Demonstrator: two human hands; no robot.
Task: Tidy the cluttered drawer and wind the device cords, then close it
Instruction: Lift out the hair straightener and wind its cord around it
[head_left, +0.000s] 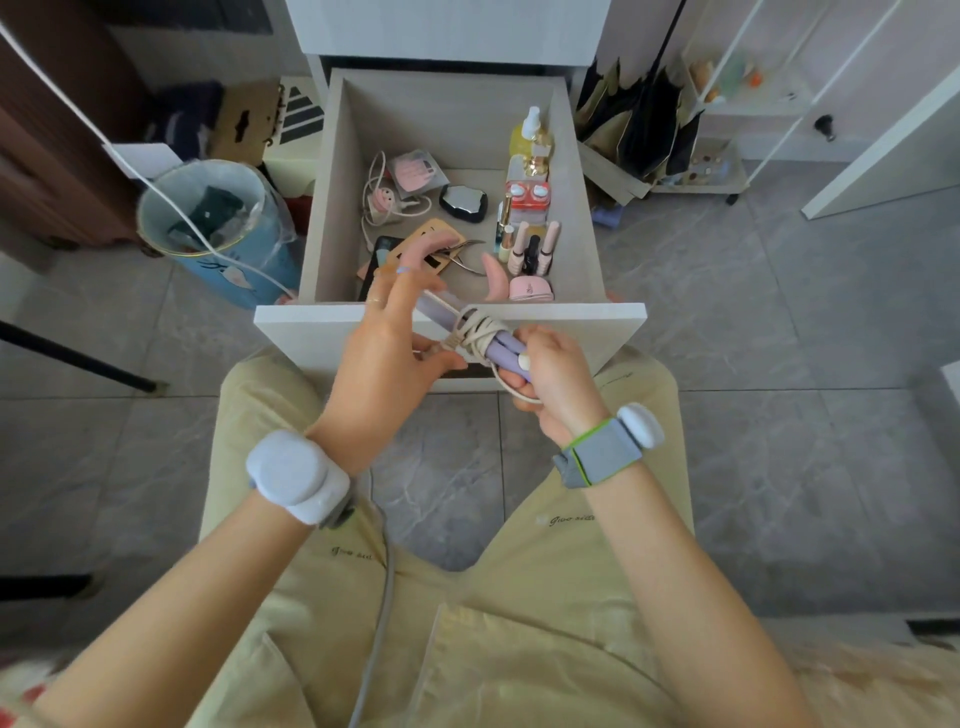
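**A:** Where are we on this one?

**B:** Midway, I'd judge. I'm looking down at the left hand (384, 353) and right hand (553, 371), centre of frame. They're just in front of the pale wooden drawer (597, 322), which is pulled right out.

**A:** What's in the hands?

**B:** The lilac twin-barrel plastic styling device (501, 351). The right hand is wrapped round its near end. Its thick cream cord (475, 327) sits in several loose-ish coils round the barrels. The left hand pinches the cream cord beside the coils, thumb underneath, upper fingers half spread. Can't tell where the plug end is.

**A:** So that cord counts as wound?

**B:** Nearly. The tail needs securing, then the lilac device goes into the drawer.

**A:** And inside?

**B:** The right side of the drawer looks sorted. A row of small bottles and tubes (527, 249) stands along the wall, with a yellow spray bottle (527, 136) at the back. The left side isn't sorted. A small pink device with a thin pale cord (381, 200) lies in loose loops at the upper left of the drawer floor, unwound. Steel nail nippers (460, 254), a tan flat card (434, 236) and a black-and-silver compact (462, 203) lie scattered mid-floor.

**A:** Left to do?

**B:** My read: finish this cord, wind the pink one, straighten the loose bits, push the drawer shut. Not close to done.
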